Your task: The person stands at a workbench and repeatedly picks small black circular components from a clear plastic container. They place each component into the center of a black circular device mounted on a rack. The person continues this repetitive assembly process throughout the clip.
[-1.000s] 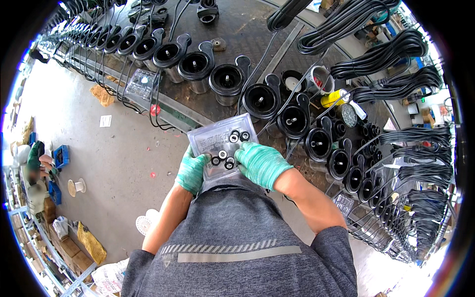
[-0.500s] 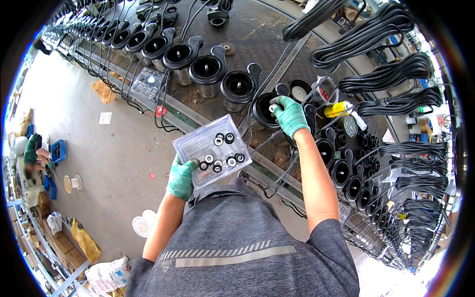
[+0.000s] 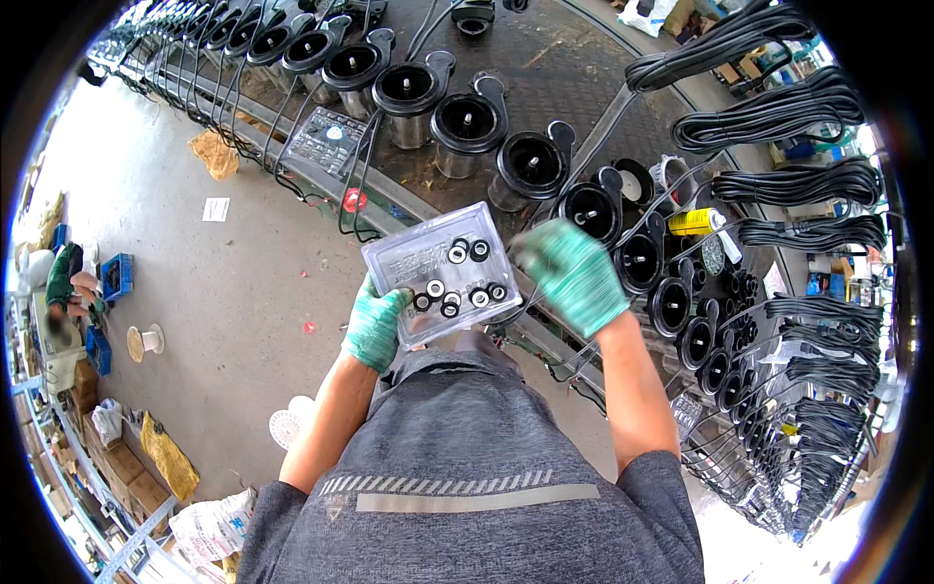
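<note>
In left fingers (image 3: pixel 393 300), tray (image 3: pixel 413 263) lengthwise rightward

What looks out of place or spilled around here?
A crumpled tan scrap and a flat white rectangular paper lie loose on the grey floor, like dropped litter. Nothing seems spilled from the transparent plastic tray in the green-gloved left hand.

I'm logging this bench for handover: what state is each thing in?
Left hand: gripping
Clear tray: held, partly filled
Right hand: blurred, grip unclear
Black-and-white rings: loose in tray
Black-rimmed metal cups: upright, open-topped
Cable bundles: coiled
</note>
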Action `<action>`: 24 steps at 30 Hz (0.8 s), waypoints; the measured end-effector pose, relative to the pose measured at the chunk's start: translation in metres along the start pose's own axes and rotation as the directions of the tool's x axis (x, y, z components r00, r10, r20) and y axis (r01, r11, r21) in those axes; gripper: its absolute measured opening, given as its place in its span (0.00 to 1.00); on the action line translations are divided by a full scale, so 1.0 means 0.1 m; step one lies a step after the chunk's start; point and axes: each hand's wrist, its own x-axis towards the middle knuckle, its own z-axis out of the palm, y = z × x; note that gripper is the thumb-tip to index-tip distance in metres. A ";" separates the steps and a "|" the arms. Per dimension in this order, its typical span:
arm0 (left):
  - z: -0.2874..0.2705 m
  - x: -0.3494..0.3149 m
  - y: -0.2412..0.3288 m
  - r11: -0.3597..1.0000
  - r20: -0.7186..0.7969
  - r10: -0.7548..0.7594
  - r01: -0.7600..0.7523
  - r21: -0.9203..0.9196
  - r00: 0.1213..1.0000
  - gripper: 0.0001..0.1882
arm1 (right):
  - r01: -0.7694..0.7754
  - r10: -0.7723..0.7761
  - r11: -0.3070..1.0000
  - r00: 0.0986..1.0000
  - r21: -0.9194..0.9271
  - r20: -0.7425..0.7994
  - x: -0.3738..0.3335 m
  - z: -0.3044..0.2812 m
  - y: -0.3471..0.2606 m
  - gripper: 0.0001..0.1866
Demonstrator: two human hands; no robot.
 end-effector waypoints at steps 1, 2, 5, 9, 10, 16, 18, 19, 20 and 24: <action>-0.03 0.03 0.03 1.000 0.016 0.000 0.000 0.006 1.000 0.30 | 0.180 -0.178 0.984 0.981 -0.015 0.071 0.02 0.07 -0.20 0.09; -0.05 0.05 0.06 1.000 0.016 -0.007 0.007 0.008 1.000 0.29 | 0.172 -0.159 0.982 0.975 -0.075 0.154 0.03 0.19 -0.34 0.11; -0.14 0.13 0.15 1.000 0.048 -0.026 0.025 0.018 0.999 0.29 | 0.162 -0.073 0.959 0.935 -0.234 0.347 0.13 0.45 -0.51 0.13; -0.25 0.14 0.28 1.000 0.059 -0.007 0.007 0.008 0.998 0.28 | 0.110 -0.009 0.966 0.919 -0.235 0.394 0.30 0.65 -0.76 0.14; -0.31 0.19 0.25 1.000 0.065 0.014 -0.014 0.004 0.998 0.29 | 0.074 0.032 0.967 0.913 -0.242 0.407 0.34 0.70 -0.83 0.13; -0.43 0.27 0.29 0.999 0.059 0.035 -0.035 0.009 0.998 0.29 | 0.024 0.099 0.964 0.893 -0.266 0.439 0.50 0.89 -1.01 0.13; -0.46 0.28 0.26 0.999 0.050 0.034 -0.035 0.019 0.998 0.30 | 0.010 0.124 0.964 0.868 -0.267 0.480 0.55 0.98 -1.02 0.12; -0.48 0.28 0.26 0.999 0.054 0.035 -0.036 0.017 0.998 0.30 | 0.013 0.112 0.969 0.868 -0.247 0.483 0.57 0.99 -1.01 0.12; -0.50 0.29 0.26 0.999 0.058 0.036 -0.037 0.014 0.998 0.30 | 0.015 0.100 0.974 0.868 -0.228 0.487 0.58 0.99 -1.00 0.12; -0.56 0.27 0.40 1.000 0.028 0.008 -0.008 -0.002 1.000 0.30 | -0.082 0.089 0.996 0.947 -0.037 0.308 0.70 0.71 -0.93 0.10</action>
